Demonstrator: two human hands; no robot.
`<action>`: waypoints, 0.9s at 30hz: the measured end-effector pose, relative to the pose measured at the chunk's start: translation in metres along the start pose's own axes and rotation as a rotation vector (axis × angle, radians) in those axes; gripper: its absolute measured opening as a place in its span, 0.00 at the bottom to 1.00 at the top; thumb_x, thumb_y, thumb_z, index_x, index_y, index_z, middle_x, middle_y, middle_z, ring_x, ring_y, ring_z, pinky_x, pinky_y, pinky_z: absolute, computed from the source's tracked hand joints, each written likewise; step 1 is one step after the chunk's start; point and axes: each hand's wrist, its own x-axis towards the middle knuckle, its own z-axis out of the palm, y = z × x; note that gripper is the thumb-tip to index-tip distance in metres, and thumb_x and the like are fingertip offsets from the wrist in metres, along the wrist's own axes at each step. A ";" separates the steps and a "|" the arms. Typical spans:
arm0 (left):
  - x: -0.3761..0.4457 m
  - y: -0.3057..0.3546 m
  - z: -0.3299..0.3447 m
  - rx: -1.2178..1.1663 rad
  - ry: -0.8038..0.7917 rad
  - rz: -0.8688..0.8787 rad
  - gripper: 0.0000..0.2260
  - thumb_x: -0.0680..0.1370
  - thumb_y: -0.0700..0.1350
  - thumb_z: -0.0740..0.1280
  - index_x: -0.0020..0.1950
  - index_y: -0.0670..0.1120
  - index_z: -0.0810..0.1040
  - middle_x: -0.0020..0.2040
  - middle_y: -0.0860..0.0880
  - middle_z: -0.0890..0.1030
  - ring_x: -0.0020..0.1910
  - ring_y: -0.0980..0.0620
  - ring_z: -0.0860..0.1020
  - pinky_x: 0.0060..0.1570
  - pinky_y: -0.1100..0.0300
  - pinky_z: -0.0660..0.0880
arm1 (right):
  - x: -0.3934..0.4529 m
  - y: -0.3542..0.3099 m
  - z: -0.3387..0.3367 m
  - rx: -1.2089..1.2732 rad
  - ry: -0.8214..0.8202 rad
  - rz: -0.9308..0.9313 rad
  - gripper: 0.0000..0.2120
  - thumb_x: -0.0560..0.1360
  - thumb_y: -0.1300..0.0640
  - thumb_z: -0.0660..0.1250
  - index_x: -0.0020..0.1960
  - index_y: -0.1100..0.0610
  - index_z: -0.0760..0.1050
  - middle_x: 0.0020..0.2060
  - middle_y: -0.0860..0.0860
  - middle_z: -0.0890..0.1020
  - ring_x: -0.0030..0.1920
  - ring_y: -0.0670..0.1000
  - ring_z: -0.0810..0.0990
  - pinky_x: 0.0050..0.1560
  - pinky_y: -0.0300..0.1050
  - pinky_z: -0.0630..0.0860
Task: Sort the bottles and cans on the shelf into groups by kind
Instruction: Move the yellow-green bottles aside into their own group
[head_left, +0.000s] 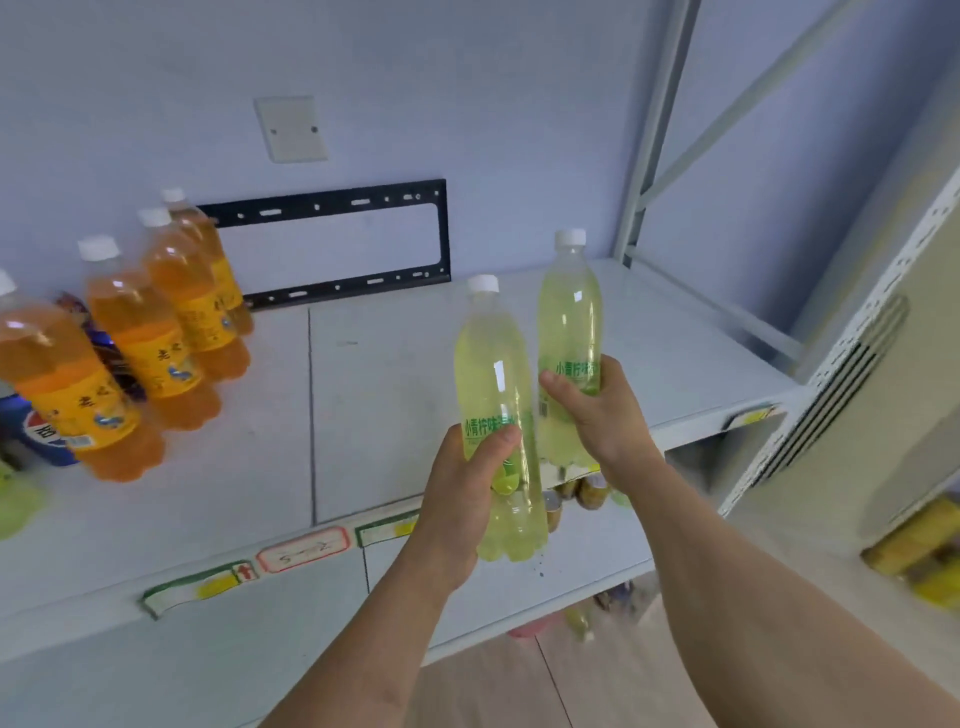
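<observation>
My left hand (462, 499) grips a pale green lime-soda bottle (493, 374) with a white cap, held upright in front of the shelf's front edge. My right hand (597, 410) grips a second, identical lime-soda bottle (569, 312) just to the right, slightly farther in over the white shelf (374, 389). The two bottles stand almost side by side in the air. At the left of the shelf, several orange-drink bottles (150, 332) with white caps stand in a diagonal row. A blue cola can (39, 434) peeks out behind the nearest one.
A black metal bracket (337, 244) leans on the wall at the back of the shelf. Labels run along the shelf's front edge (301, 548). A lower shelf holds cans (587, 491). Grey shelf uprights (654, 130) rise at the right, and a second rack holds yellow packs (919, 545).
</observation>
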 end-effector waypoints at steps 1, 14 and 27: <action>0.010 -0.002 0.017 0.003 0.006 0.003 0.20 0.70 0.56 0.71 0.60 0.51 0.78 0.53 0.47 0.84 0.52 0.46 0.83 0.48 0.45 0.80 | 0.014 0.003 -0.015 -0.002 -0.007 0.004 0.30 0.68 0.42 0.76 0.64 0.52 0.70 0.50 0.47 0.83 0.50 0.47 0.83 0.54 0.51 0.80; 0.159 -0.012 0.136 0.041 0.046 0.047 0.10 0.78 0.47 0.68 0.59 0.49 0.78 0.49 0.49 0.85 0.47 0.50 0.84 0.40 0.55 0.79 | 0.187 0.026 -0.105 0.063 -0.064 -0.014 0.26 0.70 0.48 0.77 0.62 0.51 0.69 0.44 0.46 0.84 0.40 0.42 0.84 0.38 0.36 0.78; 0.274 -0.029 0.214 0.015 0.171 0.070 0.15 0.63 0.50 0.78 0.47 0.51 0.80 0.41 0.47 0.81 0.38 0.51 0.81 0.38 0.55 0.79 | 0.348 0.071 -0.163 0.098 -0.151 0.007 0.32 0.67 0.52 0.79 0.65 0.50 0.67 0.53 0.52 0.81 0.51 0.53 0.83 0.52 0.53 0.80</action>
